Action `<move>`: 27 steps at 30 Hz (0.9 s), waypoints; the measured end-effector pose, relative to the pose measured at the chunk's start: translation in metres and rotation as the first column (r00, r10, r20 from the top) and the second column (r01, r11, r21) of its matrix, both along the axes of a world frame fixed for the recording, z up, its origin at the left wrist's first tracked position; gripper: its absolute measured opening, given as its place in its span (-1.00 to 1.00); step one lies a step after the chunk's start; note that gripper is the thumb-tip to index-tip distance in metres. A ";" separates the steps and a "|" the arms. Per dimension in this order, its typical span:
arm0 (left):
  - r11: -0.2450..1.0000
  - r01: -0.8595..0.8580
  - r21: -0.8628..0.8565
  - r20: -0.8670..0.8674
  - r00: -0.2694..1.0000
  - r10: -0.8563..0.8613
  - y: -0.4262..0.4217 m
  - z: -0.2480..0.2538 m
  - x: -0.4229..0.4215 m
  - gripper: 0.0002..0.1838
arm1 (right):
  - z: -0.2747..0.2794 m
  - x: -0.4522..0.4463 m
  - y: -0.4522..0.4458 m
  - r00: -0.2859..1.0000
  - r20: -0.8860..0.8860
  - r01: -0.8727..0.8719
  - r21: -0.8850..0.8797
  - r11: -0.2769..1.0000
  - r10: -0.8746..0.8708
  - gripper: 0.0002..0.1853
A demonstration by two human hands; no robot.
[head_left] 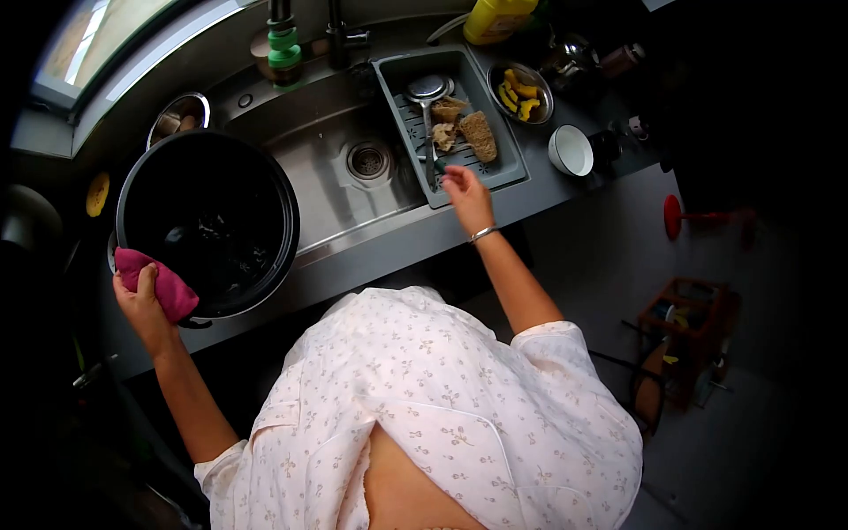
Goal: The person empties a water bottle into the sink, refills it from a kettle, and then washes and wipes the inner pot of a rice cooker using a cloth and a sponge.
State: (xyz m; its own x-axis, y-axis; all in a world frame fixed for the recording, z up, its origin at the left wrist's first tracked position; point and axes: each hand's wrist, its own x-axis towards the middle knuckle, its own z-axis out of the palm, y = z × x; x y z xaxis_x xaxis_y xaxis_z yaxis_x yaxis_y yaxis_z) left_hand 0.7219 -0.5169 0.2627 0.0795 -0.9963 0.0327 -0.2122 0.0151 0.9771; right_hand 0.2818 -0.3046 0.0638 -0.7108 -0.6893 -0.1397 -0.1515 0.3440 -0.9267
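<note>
My left hand [146,305] is closed around a folded pink cloth [168,287], pressed against the near left rim of a large black pot [283,208]. The dark pot has shiny reflections inside and covers the sink's left part. My right hand [468,196] is over the front edge of a grey draining tray [512,172]. Its fingers are bent together at the dark green end of a small utensil [440,165]; whether they grip it is unclear. A metal ladle [426,110], a brown sponge [478,137] and crumpled tan pieces [444,135] lie in the tray.
The steel sink [305,172] has a round drain [367,161] and a tap with a green fitting [283,49]. To the right are a bowl of yellow pieces [519,95], a white bowl [571,151] and a yellow bottle [497,19]. A metal bowl [181,115] stands behind the pot.
</note>
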 end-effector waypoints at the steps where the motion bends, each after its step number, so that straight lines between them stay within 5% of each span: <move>1: 1.000 0.008 -0.021 0.022 1.000 -0.008 0.001 0.004 -0.010 -0.79 | 0.000 -0.018 -0.001 1.000 0.012 -0.006 -0.001 1.000 0.006 -0.64; 3: 0.998 0.017 -0.059 0.043 0.999 -0.015 0.001 0.006 -0.026 -0.77 | -0.001 -0.051 -0.005 0.915 -0.403 0.031 0.117 0.993 0.019 -0.54; 9: 0.962 0.022 -0.272 0.420 0.902 0.098 0.024 0.018 -0.090 -0.73 | -0.056 -0.133 -0.039 0.793 -0.576 0.041 0.379 0.924 0.200 -0.28; 10: 0.959 0.025 -0.281 0.479 0.870 0.118 0.027 0.017 -0.098 -0.72 | -0.028 -0.126 -0.048 0.811 -0.525 0.083 0.540 0.838 0.258 -0.25; 15: 0.914 -0.013 -0.405 0.583 0.766 0.269 0.035 0.002 -0.120 -0.64 | -0.025 -0.137 -0.065 0.800 -0.515 0.104 0.624 0.775 0.308 -0.30; 22: 0.789 0.151 -0.596 0.685 0.608 0.401 0.052 -0.001 -0.137 -0.60 | -0.018 -0.134 -0.067 0.801 -0.472 0.035 0.651 0.758 0.369 -0.47; 27: 0.749 0.125 -0.651 0.618 0.661 0.426 0.054 -0.003 -0.131 -0.62 | -0.019 -0.129 -0.056 0.822 -0.500 0.043 0.530 0.847 0.271 -0.59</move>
